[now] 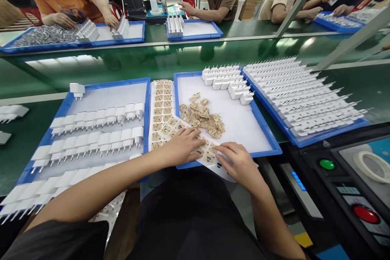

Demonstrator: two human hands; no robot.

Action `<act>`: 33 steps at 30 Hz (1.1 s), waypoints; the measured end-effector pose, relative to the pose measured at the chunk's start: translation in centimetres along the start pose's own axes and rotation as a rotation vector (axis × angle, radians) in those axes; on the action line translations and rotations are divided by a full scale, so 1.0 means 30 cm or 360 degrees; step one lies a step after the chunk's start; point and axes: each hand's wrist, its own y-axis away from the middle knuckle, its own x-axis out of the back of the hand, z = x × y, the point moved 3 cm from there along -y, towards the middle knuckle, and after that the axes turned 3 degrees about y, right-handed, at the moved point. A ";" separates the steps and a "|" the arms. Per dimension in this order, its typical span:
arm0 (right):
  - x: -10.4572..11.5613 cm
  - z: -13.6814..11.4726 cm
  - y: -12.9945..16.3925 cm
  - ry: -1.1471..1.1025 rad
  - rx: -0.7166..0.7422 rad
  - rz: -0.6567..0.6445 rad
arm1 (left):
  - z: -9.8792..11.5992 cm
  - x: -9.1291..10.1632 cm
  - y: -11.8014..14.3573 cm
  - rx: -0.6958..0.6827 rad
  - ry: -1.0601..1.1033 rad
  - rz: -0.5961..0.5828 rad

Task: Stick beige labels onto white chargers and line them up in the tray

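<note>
My left hand (183, 146) lies flat on a white sheet of tan labels (163, 113), pressing it down near its lower end. My right hand (239, 162) rests at the sheet's lower right corner, fingertips pinching at a label there. The sheet lies over the front edge of the middle blue tray (262, 130). A loose heap of peeled tan label backings (202, 115) sits in that tray just beyond my fingers. White plug adapters (228, 81) are grouped at the tray's far side.
A left blue tray (65, 107) holds rows of white adapters (97, 138). A right tray (304, 93) is packed with more. A machine panel with a green button (327, 164) and red button (365, 214) stands at right. Other people work across the green conveyor (183, 59).
</note>
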 end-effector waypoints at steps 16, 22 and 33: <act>-0.067 -0.037 -0.050 -0.0190 0.0012 -0.0205 | 0.028 -0.068 0.061 0.0116 -0.0036 0.0036; -0.071 -0.030 -0.032 -0.0121 0.0040 -0.0251 | 0.057 -0.068 0.085 0.0133 -0.0020 0.0013; -0.070 -0.049 -0.041 -0.0298 0.0053 -0.0190 | 0.057 -0.079 0.086 0.0156 0.0043 0.0092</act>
